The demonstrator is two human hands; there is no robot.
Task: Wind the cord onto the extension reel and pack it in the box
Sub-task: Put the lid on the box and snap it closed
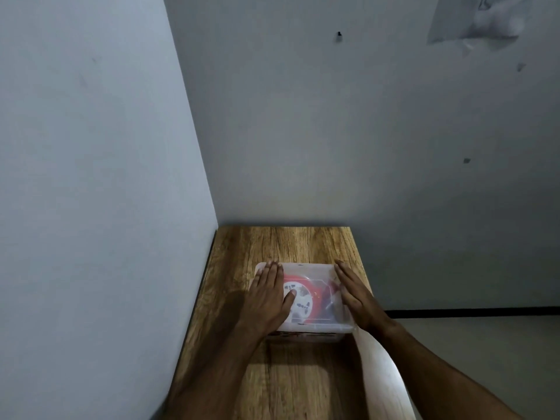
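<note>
Grey walls corner a wood table (281, 374) where the box (306, 327) sits centre, reel (306, 298) inside under its lid (315, 272), left hand (268, 294) at nine o'clock and right hand (353, 294) at three pressing flat-fingered: closing step, probably needing firm edge pressure next.

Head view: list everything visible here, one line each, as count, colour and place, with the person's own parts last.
box: one, translucent white, on the table, lid on.
extension reel: one, red with a white face, inside the box, seen through the lid.
table: one, wood-grain brown, in the room corner.
walls: two, grey, meeting behind the table.
paper: one, pale sheet, upper right on the wall.
left hand: one, flat on the lid's left side.
right hand: one, fingers straight along the lid's right edge.
</note>
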